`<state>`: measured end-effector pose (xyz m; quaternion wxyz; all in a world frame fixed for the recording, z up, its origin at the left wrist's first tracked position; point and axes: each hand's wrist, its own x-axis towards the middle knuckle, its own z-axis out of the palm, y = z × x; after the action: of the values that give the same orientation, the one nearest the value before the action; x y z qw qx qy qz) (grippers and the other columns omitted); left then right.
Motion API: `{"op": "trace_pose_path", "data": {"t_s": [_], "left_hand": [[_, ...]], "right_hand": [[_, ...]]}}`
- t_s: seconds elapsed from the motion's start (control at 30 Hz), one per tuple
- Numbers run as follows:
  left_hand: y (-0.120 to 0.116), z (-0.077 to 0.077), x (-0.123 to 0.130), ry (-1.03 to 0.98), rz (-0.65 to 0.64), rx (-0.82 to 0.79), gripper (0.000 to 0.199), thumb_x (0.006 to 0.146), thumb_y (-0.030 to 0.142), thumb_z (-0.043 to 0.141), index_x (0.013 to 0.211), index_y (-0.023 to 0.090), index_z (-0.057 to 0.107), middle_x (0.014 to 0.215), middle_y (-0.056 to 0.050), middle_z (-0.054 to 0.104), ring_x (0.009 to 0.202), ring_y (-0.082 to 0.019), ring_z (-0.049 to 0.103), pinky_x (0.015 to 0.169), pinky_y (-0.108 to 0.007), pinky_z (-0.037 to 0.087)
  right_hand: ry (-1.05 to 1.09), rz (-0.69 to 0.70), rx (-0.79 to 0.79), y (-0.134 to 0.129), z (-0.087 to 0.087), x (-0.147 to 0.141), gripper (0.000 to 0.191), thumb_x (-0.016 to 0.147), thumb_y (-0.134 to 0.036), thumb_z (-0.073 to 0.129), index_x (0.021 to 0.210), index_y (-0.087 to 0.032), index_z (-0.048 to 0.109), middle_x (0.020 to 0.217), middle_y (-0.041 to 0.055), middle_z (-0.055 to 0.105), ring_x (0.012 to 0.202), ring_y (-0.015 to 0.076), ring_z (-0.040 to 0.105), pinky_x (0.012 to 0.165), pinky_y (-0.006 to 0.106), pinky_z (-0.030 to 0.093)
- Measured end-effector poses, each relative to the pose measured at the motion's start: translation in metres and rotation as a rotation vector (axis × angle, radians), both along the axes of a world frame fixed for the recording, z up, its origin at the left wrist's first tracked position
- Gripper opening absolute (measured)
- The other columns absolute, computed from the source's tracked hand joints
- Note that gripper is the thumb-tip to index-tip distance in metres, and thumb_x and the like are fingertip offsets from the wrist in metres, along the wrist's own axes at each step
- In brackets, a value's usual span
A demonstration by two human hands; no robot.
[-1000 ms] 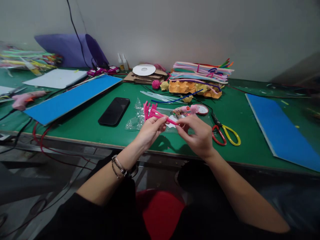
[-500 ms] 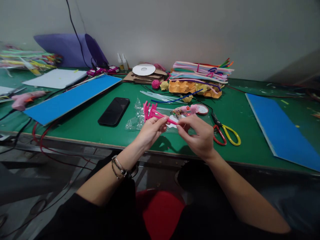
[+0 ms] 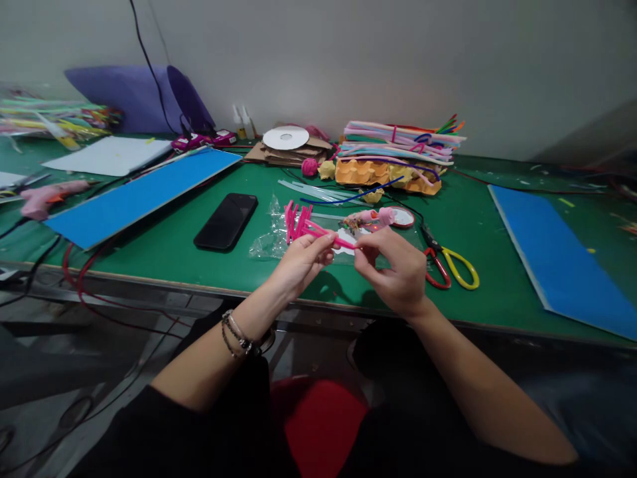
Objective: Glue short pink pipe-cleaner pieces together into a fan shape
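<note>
My left hand (image 3: 301, 262) pinches a bent bundle of bright pink pipe cleaners (image 3: 302, 224), whose folded loops stick up to the left. My right hand (image 3: 398, 272) grips the free pink end (image 3: 344, 242) of the same piece between thumb and forefinger. Both hands hover just above the near edge of the green table (image 3: 169, 249), over a crumpled clear plastic bag (image 3: 271, 242).
A black phone (image 3: 226, 220) lies left of the hands, red-and-yellow scissors (image 3: 450, 265) lie to the right. A small pink glue gun (image 3: 371, 216) and round lid sit behind. Blue sheets (image 3: 134, 196) (image 3: 557, 255) lie at both sides. Piled pipe cleaners (image 3: 401, 143) and a disc (image 3: 286, 138) stand at the back.
Both hands have shifted very slightly upward with the pink piece still held. Nothing else has moved.
</note>
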<state>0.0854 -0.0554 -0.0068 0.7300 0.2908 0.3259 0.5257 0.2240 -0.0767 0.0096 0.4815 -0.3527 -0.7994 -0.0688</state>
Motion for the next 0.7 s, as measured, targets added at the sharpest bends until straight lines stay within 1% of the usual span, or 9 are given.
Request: {"op": "trace_pose_path", "data": {"t_s": [0.23,0.5,0.7], "left_hand": [[-0.0017,0.0036,-0.0002,0.019,0.006,-0.033,0.008,0.06,0.019,0.069,0.059,0.013,0.063,0.048,0.003,0.054,0.046,-0.003,0.043,0.049,-0.018,0.035],[-0.0016,0.0035,-0.0003,0.012,-0.01,-0.029,0.008,0.062,0.019,0.067,0.059,0.013,0.063,0.049,0.003,0.053,0.046,-0.003,0.041,0.05,-0.019,0.034],[-0.0009,0.0026,-0.0011,-0.004,-0.029,-0.021,0.013,0.056,0.022,0.071,0.06,0.013,0.063,0.048,0.004,0.053,0.045,-0.002,0.042,0.049,-0.017,0.034]], "right_hand": [[0.018,-0.002,-0.006,-0.0014,0.0001,-0.0007,0.01,0.076,-0.011,0.05,0.07,-0.019,0.053,0.057,-0.0036,0.052,0.048,0.007,0.046,0.05,0.022,0.04],[0.031,-0.027,0.023,-0.002,0.0002,-0.0007,0.011,0.074,-0.011,0.051,0.068,-0.02,0.052,0.055,-0.0046,0.051,0.047,0.0071,0.045,0.048,0.021,0.04],[0.057,-0.029,0.04,-0.0008,-0.0014,-0.0006,0.011,0.072,-0.011,0.053,0.064,-0.019,0.051,0.051,-0.0056,0.047,0.045,0.0062,0.043,0.047,0.02,0.038]]}}
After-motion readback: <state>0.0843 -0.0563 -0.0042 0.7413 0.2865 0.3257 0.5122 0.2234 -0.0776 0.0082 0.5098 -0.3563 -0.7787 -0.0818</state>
